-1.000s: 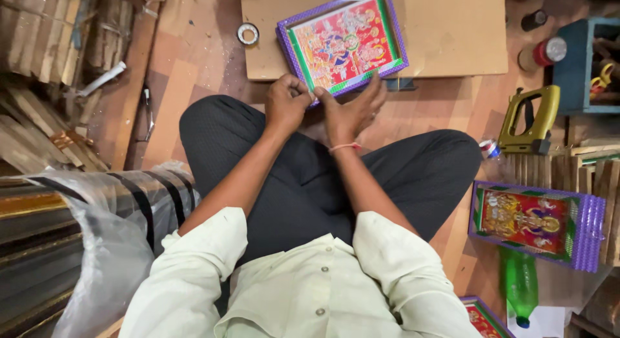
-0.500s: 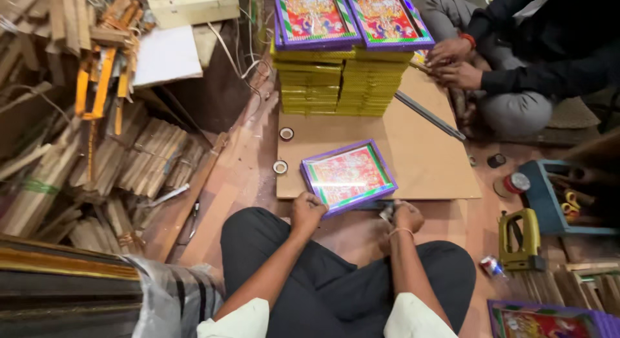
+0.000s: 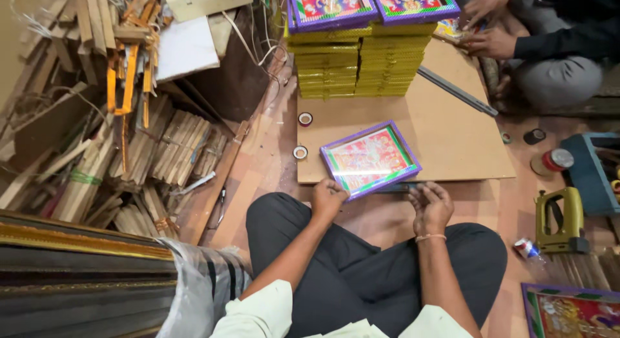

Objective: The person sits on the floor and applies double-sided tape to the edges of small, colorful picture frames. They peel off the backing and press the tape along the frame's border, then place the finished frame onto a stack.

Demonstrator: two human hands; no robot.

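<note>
A picture in a purple frame [image 3: 369, 158] lies tilted on a brown board [image 3: 452, 137] in front of my crossed legs. My left hand [image 3: 329, 197] grips the frame's near left corner. My right hand [image 3: 431, 205] hovers just off the near right edge with its fingers loosely curled and nothing held in them. A thin dark strip [image 3: 395, 188] shows under the frame's near edge, between my two hands.
Two stacks of yellow frames [image 3: 352, 66] stand at the board's far end, where another person's hands [image 3: 484, 28] are working. Two tape rolls [image 3: 305, 119] lie left of the board. Wooden strips [image 3: 129, 150] are piled at left. A staple gun [image 3: 558, 221] and a blue box [image 3: 591, 170] sit at right.
My hands have spread apart, from close together at the frame's near edge to one at each near corner. My head has lifted, bringing the stacks and the other person into view.
</note>
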